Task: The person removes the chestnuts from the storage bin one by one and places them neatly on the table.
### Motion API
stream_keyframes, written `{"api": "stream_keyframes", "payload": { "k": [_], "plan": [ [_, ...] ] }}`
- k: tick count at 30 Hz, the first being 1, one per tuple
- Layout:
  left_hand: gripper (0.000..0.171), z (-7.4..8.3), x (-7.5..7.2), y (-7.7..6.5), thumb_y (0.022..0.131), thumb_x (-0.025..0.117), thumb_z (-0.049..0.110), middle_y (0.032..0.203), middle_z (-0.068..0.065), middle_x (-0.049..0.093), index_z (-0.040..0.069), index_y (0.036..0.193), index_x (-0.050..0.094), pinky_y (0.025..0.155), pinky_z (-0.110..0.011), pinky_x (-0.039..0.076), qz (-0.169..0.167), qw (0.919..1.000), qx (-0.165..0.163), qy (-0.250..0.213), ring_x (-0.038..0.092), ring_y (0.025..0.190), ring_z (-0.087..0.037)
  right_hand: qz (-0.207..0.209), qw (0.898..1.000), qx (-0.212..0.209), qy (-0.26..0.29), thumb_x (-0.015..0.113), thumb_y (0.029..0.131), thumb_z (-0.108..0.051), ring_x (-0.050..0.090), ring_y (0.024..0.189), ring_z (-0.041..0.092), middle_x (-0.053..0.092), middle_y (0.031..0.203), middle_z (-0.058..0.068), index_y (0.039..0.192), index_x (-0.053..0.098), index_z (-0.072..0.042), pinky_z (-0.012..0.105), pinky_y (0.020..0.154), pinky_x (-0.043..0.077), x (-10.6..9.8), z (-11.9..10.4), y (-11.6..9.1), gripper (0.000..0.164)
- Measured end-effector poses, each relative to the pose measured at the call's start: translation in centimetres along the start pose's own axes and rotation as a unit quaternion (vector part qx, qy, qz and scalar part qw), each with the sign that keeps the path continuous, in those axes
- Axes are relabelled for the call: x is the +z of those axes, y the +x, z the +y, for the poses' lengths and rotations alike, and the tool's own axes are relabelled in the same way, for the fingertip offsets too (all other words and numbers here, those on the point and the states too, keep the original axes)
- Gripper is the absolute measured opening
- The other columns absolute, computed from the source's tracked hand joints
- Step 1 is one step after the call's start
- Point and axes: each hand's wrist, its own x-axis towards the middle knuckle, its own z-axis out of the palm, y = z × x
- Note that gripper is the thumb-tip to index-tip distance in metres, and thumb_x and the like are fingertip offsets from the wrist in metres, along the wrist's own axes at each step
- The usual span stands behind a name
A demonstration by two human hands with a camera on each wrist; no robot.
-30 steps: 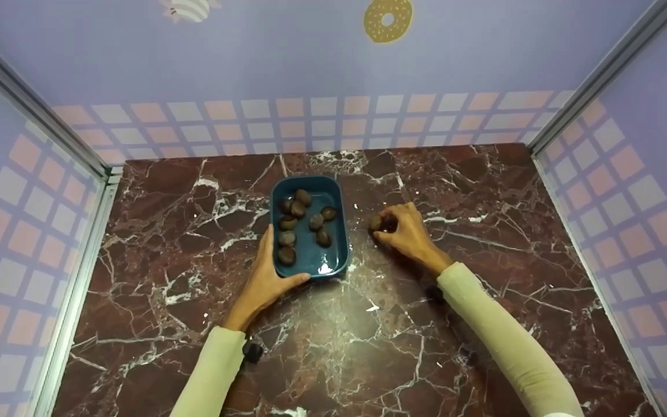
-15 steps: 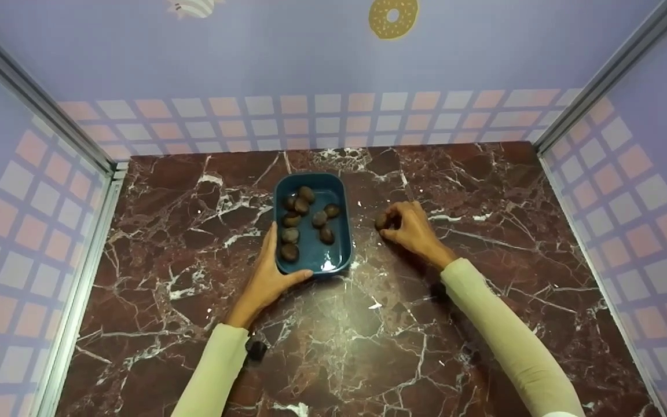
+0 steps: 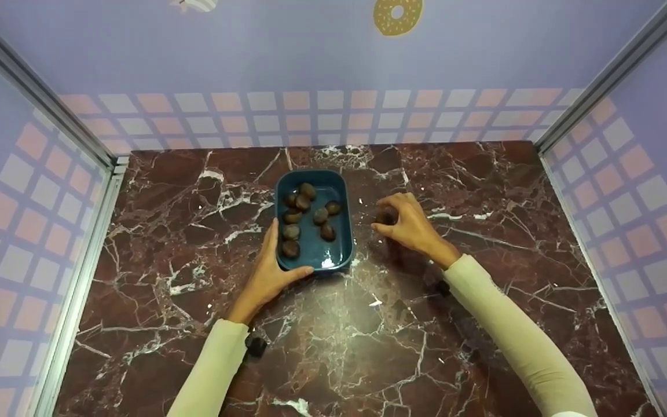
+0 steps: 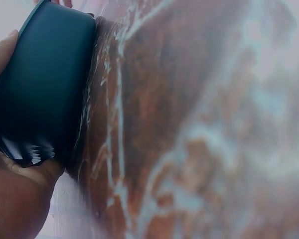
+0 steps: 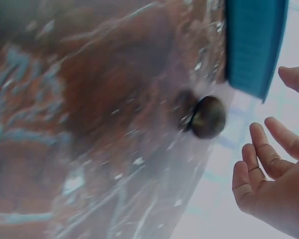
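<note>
Lilac walls [image 3: 287, 58] stand far, left and right of me, with rows of pink and white squares low down and a sprinkled doughnut figure [image 3: 407, 24] high on the far one. Between them lies the tabletop [image 3: 339, 347], dark red-brown, marble-patterned with pale veins and glossy near its middle. On it, just left of centre, sits a deep blue box [image 3: 317, 250] with rounded corners, its long axis running near to far. My left hand [image 3: 267, 277] is clamped on its near left corner, fingers along the left side and thumb against the near side. My right hand [image 3: 411, 226] is to the right of the box, thumb and fingers apart, holding nothing. Inside the box I count nine brown rounded pieces [image 3: 291, 232]: six down the left side from the far end towards the near corner, three clustered further right, with bare floor at the near right. One loose brown piece [image 5: 209, 117] rests on the tabletop, right of the box, close by my right fingertips; the right wrist view shows a gap between them. It looks nearly round and blurred there, so I cannot tell which way its long axis points.
</note>
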Motion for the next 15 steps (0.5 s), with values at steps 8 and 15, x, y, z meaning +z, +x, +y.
{"api": "stream_keyframes", "payload": {
  "k": [8, 15],
  "plan": [
    [0.138, 0.0, -0.1, 0.2, 0.085, 0.099, 0.040, 0.185, -0.017, 0.003, 0.013, 0.179, 0.002, 0.132, -0.065, 0.016, 0.000, 1.0000, 0.005, -0.001, 0.009, 0.169, -0.037, -0.023, 0.998, -0.054, 0.026, 0.094, 0.088, -0.022, 0.059, 0.119, 0.037, 0.073, 0.126, 0.017, 0.130, 0.076, 0.000, 0.052, 0.105, 0.048, 0.6, -3.0, 0.4, 0.051],
    [0.135, -0.1, 0.0, 0.0, 0.087, 0.097, 0.037, 0.184, -0.019, 0.000, 0.014, 0.179, 0.000, 0.132, -0.066, 0.016, -0.004, 0.9999, 0.007, -0.006, 0.007, 0.170, -0.038, -0.064, 0.992, -0.106, 0.024, 0.096, 0.087, -0.023, 0.057, 0.122, 0.035, 0.072, 0.127, 0.016, 0.129, 0.076, 0.000, 0.053, 0.107, 0.048, 2.0, -5.6, 1.0, 0.052]
  ]
}}
